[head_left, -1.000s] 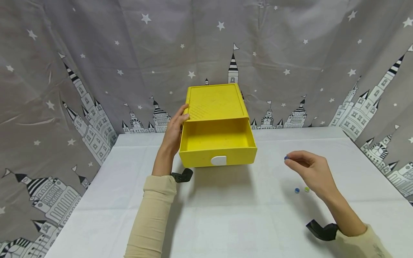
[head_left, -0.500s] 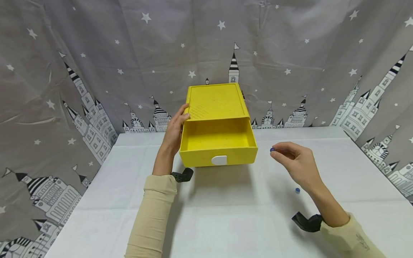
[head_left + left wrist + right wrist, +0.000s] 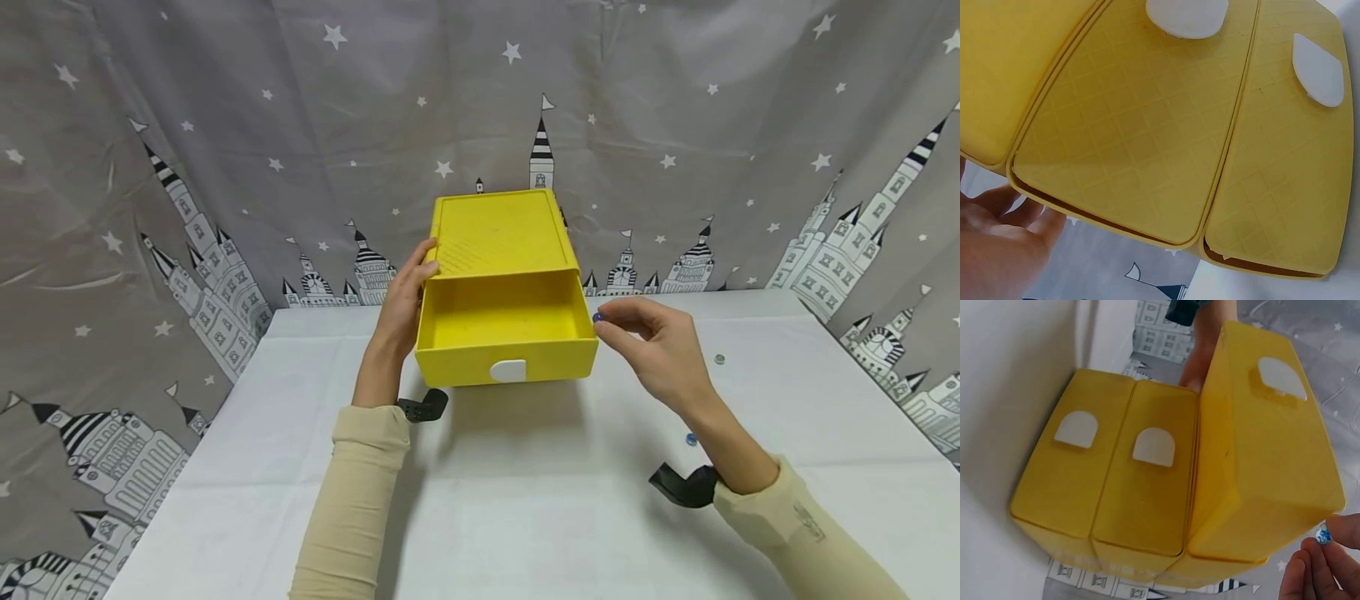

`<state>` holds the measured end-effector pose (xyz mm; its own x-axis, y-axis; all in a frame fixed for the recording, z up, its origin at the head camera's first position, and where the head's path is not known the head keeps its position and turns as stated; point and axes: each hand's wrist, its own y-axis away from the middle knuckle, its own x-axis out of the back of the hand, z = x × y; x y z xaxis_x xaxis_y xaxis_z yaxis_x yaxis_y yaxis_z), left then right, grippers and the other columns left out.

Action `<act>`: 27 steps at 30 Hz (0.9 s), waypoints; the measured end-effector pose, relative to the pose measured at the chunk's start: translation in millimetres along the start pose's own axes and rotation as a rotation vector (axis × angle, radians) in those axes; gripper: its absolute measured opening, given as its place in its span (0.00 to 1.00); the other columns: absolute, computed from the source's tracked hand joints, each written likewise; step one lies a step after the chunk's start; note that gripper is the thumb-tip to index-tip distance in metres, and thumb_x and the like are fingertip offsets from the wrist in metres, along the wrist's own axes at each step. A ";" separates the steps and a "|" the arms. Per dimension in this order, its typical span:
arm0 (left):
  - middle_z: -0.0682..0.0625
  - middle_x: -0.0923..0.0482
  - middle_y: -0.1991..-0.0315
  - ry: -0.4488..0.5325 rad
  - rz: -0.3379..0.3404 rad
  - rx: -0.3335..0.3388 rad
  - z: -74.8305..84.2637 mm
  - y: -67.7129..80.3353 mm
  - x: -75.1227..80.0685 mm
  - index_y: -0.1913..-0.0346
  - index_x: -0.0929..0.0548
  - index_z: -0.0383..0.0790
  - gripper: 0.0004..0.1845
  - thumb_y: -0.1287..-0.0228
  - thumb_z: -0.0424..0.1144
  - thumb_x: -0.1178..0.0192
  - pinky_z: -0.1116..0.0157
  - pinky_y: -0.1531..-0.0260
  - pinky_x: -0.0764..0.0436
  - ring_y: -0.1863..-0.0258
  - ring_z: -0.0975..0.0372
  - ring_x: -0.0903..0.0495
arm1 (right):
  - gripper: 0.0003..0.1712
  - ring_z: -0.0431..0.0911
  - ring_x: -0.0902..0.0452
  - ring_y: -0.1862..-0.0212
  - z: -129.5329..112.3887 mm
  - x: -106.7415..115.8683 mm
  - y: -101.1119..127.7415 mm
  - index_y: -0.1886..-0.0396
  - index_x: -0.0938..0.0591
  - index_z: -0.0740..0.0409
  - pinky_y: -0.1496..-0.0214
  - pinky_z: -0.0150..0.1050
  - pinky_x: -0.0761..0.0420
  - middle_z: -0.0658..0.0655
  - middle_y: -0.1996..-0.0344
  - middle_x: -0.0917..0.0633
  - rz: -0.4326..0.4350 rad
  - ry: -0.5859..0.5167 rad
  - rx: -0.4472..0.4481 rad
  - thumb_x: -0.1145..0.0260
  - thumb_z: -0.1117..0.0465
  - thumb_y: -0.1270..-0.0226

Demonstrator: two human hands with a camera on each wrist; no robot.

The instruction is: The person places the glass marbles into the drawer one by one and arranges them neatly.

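A yellow box of drawers (image 3: 498,233) stands at the back of the white table, its top drawer (image 3: 551,362) pulled out and showing nothing inside. My left hand (image 3: 407,293) rests flat against the box's left side, fingertips at the top edge; it also shows in the left wrist view (image 3: 997,250). My right hand (image 3: 651,348) pinches a small blue marble (image 3: 597,317) between thumb and fingertips, just off the open drawer's right front corner. In the right wrist view the marble (image 3: 1323,535) sits beside the drawer's (image 3: 1266,456) lower corner, above two closed drawers (image 3: 1147,487).
A greenish marble (image 3: 719,359) lies on the white table (image 3: 525,500) to the right of my right hand, and a blue one (image 3: 691,437) lies beside my right forearm. A grey curtain with stars and castles hangs behind and at both sides.
My right hand has carried the blue marble left and away from me, from the table's right part to the drawer's right front corner. The left hand has stayed on the box.
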<state>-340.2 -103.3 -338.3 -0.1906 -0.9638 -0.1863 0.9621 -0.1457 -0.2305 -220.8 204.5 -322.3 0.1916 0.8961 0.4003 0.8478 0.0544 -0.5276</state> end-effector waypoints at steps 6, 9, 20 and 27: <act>0.50 0.44 0.25 0.000 0.009 0.012 -0.9 -0.4 -0.5 0.24 0.38 0.49 0.29 0.27 0.41 0.51 0.56 0.34 0.36 0.35 0.56 0.35 | 0.11 0.46 0.18 0.57 -10.5 -6.1 -4.4 0.53 0.16 0.69 0.42 0.37 0.23 0.61 0.59 0.15 -0.011 -0.020 0.005 0.34 0.69 0.34; 0.50 0.44 0.25 -0.008 0.013 0.018 -1.0 -0.1 -0.5 0.24 0.38 0.50 0.30 0.27 0.42 0.51 0.55 0.34 0.36 0.35 0.56 0.35 | 0.10 0.47 0.18 0.57 -14.1 -8.2 -6.5 0.54 0.16 0.69 0.41 0.41 0.23 0.60 0.59 0.15 -0.014 -0.019 0.013 0.33 0.69 0.34; 0.50 0.44 0.25 -0.015 0.011 0.021 -0.2 1.2 0.9 0.24 0.39 0.51 0.30 0.27 0.42 0.52 0.54 0.34 0.36 0.35 0.56 0.35 | 0.09 0.50 0.19 0.56 -25.0 -19.0 -17.4 0.57 0.15 0.68 0.44 0.44 0.22 0.61 0.62 0.15 -0.033 -0.067 0.063 0.32 0.71 0.36; 0.50 0.44 0.25 -0.011 0.012 0.024 0.2 1.8 0.8 0.24 0.39 0.51 0.30 0.27 0.43 0.51 0.54 0.34 0.35 0.34 0.56 0.35 | 0.09 0.50 0.19 0.57 -29.1 -23.2 -20.1 0.57 0.15 0.69 0.48 0.34 0.22 0.61 0.62 0.15 -0.056 -0.072 0.052 0.32 0.70 0.36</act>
<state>-338.7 -104.4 -338.6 -0.1771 -0.9680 -0.1779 0.9687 -0.1394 -0.2055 -227.9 169.8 -299.2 0.1067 0.9203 0.3763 0.8291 0.1266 -0.5446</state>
